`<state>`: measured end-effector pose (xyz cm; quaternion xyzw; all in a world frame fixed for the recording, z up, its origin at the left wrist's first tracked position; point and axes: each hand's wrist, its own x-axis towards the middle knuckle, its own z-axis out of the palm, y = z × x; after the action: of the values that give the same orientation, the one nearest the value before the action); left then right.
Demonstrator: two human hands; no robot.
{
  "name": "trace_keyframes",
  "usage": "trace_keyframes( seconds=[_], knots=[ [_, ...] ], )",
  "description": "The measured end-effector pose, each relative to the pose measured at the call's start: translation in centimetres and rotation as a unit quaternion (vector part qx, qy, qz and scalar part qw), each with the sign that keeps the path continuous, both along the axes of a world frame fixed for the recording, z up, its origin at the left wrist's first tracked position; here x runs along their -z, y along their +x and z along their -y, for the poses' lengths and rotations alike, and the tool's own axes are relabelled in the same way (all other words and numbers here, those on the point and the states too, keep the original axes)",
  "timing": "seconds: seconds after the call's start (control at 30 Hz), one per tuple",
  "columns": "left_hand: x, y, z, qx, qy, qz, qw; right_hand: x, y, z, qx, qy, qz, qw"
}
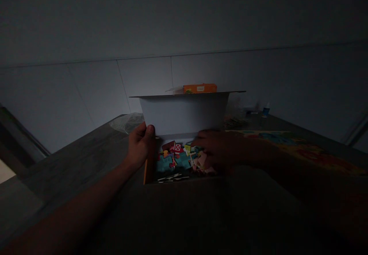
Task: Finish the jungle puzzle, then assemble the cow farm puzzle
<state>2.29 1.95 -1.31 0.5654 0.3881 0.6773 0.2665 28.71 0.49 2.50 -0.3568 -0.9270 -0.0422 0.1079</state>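
One thumb and fingers of the left hand [140,144] pinch an open, white-lined box [184,115]; the right hand [214,146] curls inside, grip too dark to tell. Teal and red jigsaw pieces [175,161] lie within, on a grey bench [86,163] by a pale wall [143,75].

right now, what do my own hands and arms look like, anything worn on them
The left hand is bare, with no glove, and the left forearm shows no sleeve, watch or band. The right hand also looks ungloved, though dim and blurred; the right arm is too shadowed to tell about a sleeve.
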Motion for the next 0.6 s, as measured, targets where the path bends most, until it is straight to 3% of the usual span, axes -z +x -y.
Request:
trace_keyframes(
  seconds=[0.17, 0.33, 0.6],
  knots=[
    [0.1, 0.0, -0.1, 0.004, -0.007, 0.010, 1.000, -0.1, -0.4, 0.6, -0.005, -0.098, 0.034, 0.995],
    [0.2, 0.0, -0.1, 0.008, -0.006, -0.004, 1.000, 0.9, -0.4, 0.2, -0.014, -0.109, 0.010, 0.994],
    [0.5, -0.3, -0.4, 0.005, 0.035, -0.055, 0.998, 0.3, -1.2, -0.4, 0.031, -0.183, 0.025, 0.982]
  ],
)
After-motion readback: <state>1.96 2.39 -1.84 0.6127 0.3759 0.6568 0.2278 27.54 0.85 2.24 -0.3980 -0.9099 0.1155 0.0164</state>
